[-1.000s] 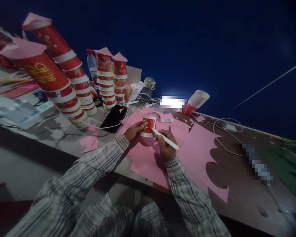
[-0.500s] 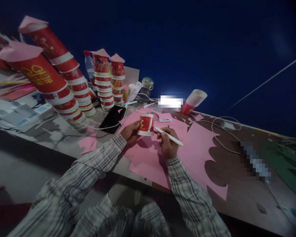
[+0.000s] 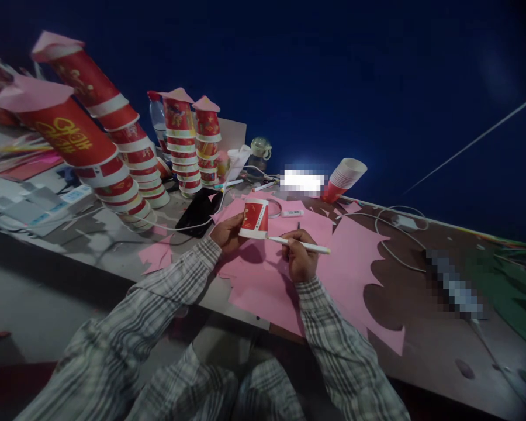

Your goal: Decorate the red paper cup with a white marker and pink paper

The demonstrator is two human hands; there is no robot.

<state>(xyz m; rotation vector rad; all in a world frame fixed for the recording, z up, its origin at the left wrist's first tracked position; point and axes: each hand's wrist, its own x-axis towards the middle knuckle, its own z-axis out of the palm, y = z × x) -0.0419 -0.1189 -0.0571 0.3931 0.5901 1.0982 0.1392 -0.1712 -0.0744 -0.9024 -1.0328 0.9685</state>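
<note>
My left hand (image 3: 228, 233) is closed on the side of a red paper cup (image 3: 255, 217) with a white band at its lower end. The cup is held above pink paper (image 3: 263, 286) spread on the table. In my right hand (image 3: 301, 257) is a white marker pen (image 3: 307, 244), pinched between thumb and fingers. Its tip points left and lies at or very near the cup's lower right edge; whether they touch I cannot tell. Behind the cup a tape roll (image 3: 275, 207) and a white glue stick (image 3: 293, 213) lie on the paper.
Towers of red cups with pink paper cones (image 3: 79, 134) stand at the left. A nested cup stack (image 3: 345, 178) leans at the back right. A black phone (image 3: 198, 213) with a white cable lies left of the paper. A bottle (image 3: 158, 120) and a jar (image 3: 260, 155) stand behind.
The cup has tilted and shifted slightly left in my left hand. The marker has swung flatter, its tip moving from the cup's right side down to its lower edge.
</note>
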